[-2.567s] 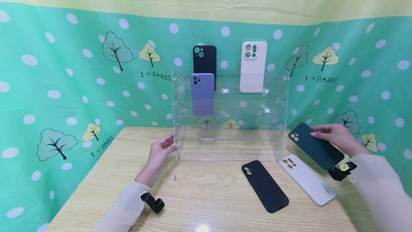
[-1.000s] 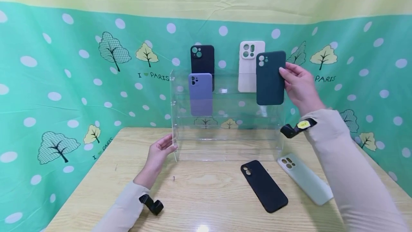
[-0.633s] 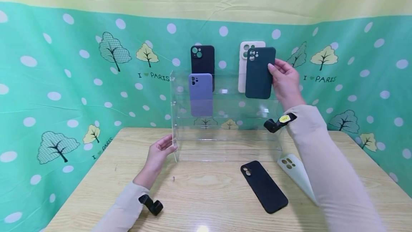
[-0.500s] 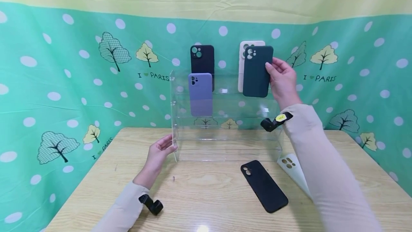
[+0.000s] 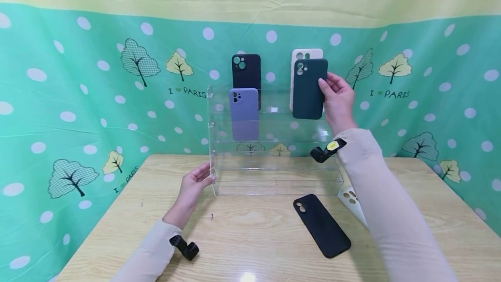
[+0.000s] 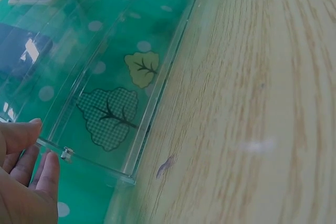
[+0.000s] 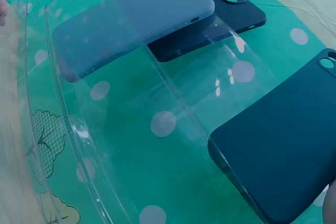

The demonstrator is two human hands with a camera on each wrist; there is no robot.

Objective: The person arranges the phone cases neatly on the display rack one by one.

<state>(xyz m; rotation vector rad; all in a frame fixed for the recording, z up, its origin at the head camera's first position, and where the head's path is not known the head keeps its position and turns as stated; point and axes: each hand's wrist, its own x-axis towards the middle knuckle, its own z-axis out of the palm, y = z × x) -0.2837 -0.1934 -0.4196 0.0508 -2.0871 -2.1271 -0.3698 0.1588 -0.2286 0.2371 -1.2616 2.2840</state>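
My right hand (image 5: 339,99) pinches a dark green phone case (image 5: 309,90) by its right edge, thumb in front. The case stands upright at the upper right of a clear acrylic display rack (image 5: 278,175), overlapping a white phone case (image 5: 307,53) behind it. In the right wrist view the lower edge of the green case (image 7: 278,140) is right at a clear shelf lip. My left hand (image 5: 192,186) grips the rack's left side panel, and in the left wrist view its thumb and fingers (image 6: 48,174) straddle the panel's edge.
On the rack's left, a purple phone case (image 5: 245,114) stands in front of a black one (image 5: 246,71). Another black case (image 5: 322,225) lies on the wooden table (image 5: 242,238). A second white case (image 5: 352,201) lies partly hidden under the right forearm. A patterned curtain hangs behind.
The right hand has lifted the dark green phone case from low at the right, up and left to the rack, and just now lowered it slightly. The left hand keeps its place.
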